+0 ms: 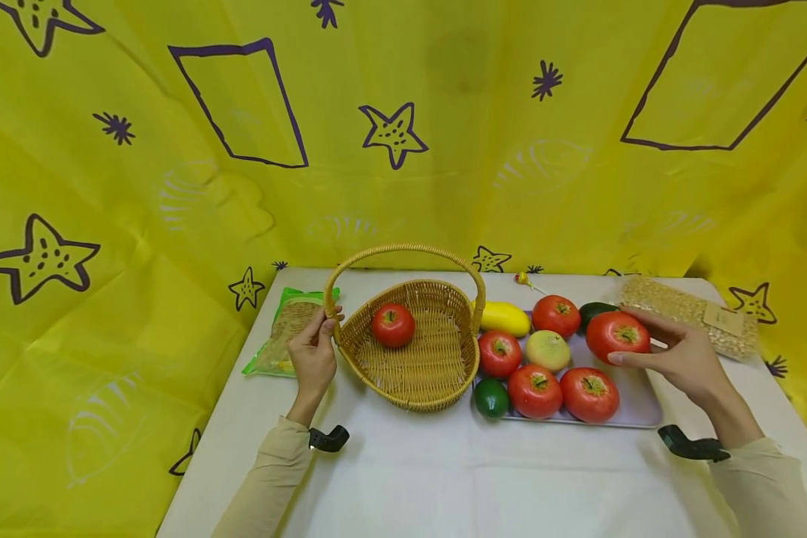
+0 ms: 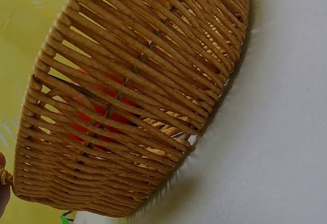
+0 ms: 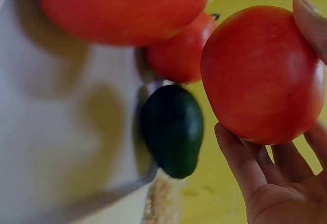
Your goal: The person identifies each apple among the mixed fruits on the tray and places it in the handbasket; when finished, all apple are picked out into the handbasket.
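Observation:
With my left hand [image 1: 314,357] I grip the left foot of the handle of a wicker basket [image 1: 437,366]. One red tomato [image 1: 393,326] lies inside the basket, and its red shows through the weave in the left wrist view. My right hand [image 1: 691,360] holds another large tomato [image 3: 263,76] between thumb and fingers, raised over the right end of a metal tray [image 1: 637,400]. On the tray sit several more tomatoes [image 1: 590,394], a pale yellow round fruit [image 1: 548,350], a long yellow vegetable [image 1: 506,319] and a dark green avocado [image 3: 172,131]. A smaller green fruit [image 1: 491,398] lies at its near left corner.
A green-edged bag [image 1: 282,340] lies left of the basket. Behind the tray's right end is a clear bag of pale kernels [image 1: 686,314]. A small yellow-and-red item on a stick [image 1: 523,279] lies at the back. Yellow patterned cloth [image 1: 444,194] hangs behind the white table [image 1: 403,478].

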Motion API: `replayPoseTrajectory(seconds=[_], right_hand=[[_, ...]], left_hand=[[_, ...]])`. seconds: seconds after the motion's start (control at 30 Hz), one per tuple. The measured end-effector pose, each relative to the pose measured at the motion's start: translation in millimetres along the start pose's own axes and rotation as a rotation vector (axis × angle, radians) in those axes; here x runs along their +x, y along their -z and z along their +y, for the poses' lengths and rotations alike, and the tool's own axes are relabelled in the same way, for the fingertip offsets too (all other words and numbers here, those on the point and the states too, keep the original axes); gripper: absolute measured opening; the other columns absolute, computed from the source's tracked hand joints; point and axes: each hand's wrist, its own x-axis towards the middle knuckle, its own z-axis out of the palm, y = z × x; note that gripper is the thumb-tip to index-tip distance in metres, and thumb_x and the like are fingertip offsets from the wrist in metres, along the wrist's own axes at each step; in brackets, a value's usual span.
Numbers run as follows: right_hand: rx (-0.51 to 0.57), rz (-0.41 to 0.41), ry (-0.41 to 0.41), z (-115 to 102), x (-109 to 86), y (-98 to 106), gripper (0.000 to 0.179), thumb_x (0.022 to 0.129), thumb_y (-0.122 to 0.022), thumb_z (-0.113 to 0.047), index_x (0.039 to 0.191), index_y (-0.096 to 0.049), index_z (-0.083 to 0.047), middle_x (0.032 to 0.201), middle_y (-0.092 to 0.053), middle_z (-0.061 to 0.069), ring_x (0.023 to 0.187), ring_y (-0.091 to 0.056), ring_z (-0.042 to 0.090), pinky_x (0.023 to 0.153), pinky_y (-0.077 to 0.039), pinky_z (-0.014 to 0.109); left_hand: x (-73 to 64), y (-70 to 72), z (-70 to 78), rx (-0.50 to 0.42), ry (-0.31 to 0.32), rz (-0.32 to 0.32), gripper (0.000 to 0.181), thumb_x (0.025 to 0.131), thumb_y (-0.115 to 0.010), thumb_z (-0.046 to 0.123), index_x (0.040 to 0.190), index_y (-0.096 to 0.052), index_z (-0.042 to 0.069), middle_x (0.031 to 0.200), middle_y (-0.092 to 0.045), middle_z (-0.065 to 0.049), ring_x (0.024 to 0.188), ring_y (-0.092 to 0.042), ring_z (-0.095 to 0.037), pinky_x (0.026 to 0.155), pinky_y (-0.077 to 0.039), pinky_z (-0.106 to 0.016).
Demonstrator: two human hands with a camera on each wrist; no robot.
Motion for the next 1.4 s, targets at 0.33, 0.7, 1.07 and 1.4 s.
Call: replayPoseTrajectory(seconds=[0.33,0.7,1.07,1.4], right_hand=[[0.035,-0.028,0.055,-37,5.6,-17,0.078,0.082,-0.092,-0.006,0.153,-0.058,-0.008,0.126,-0.062,-0.035,0.104,-0.065,-0.017,0.081,-0.059,0.010],[0.044,-0.051,0.124,-64,17.0,-42,0.077,0.077,-0.095,-0.002,0.148,-0.064,-0.008,0.124,-0.070,-0.031,0.103,-0.071,-0.007,0.085,-0.058,0.011],[0.104,-0.170,0.245,-83,29.2,-69,0.078,0.074,-0.096,0.001,0.146,-0.065,-0.004,0.126,-0.073,-0.023,0.102,-0.075,0.003,0.086,-0.062,0.017],[0.195,-0.262,0.222,-95,35.5,-88,0.081,0.074,-0.096,0.001,0.147,-0.063,-0.004,0.135,-0.072,-0.017,0.114,-0.073,0.002,0.092,-0.062,0.021]], left_hand=[[-0.6,-0.5,-0.1,0.009,-0.019,0.006,0.031,0.103,-0.061,-0.007,0.133,-0.070,-0.008,0.113,-0.074,-0.034,0.102,-0.079,-0.023,0.095,-0.060,-0.019],[-0.7,0.8,0.0,0.027,-0.012,0.012,0.030,0.103,-0.063,-0.006,0.132,-0.071,-0.007,0.112,-0.076,-0.031,0.101,-0.078,-0.030,0.094,-0.060,-0.018],[0.4,0.1,0.2,0.020,-0.009,0.001,0.031,0.103,-0.062,-0.007,0.132,-0.071,-0.007,0.114,-0.076,-0.031,0.100,-0.076,-0.041,0.094,-0.060,-0.019],[1.2,-0.1,2.7,0.020,0.004,0.004,0.029,0.102,-0.062,-0.007,0.130,-0.070,-0.010,0.114,-0.076,-0.031,0.101,-0.071,-0.051,0.093,-0.060,-0.017]])
